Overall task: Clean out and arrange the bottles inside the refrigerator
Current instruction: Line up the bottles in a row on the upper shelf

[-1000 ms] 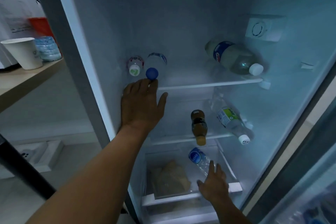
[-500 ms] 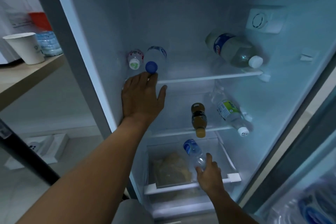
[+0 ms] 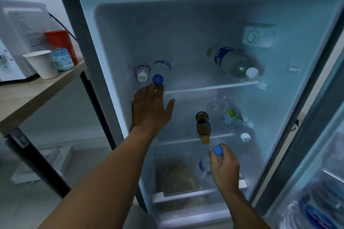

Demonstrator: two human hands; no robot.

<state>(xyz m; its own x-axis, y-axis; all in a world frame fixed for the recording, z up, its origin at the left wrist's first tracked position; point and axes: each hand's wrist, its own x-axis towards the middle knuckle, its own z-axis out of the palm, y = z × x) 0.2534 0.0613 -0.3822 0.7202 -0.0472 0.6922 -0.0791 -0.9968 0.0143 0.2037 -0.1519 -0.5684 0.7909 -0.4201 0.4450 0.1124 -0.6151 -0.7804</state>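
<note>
- A clear plastic blue-capped bottle is gripped below its cap by the right hand, just above the drawer, probably for removal.
- The left hand is spread flat, unclenched, against the top shelf edge above the drawer, seemingly for support.
- Smooth cylindrical bottles are left lying on shelves above the drawer.

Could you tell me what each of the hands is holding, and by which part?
Right hand grips a blue-capped water bottle by its neck; left hand holds nothing.
</note>
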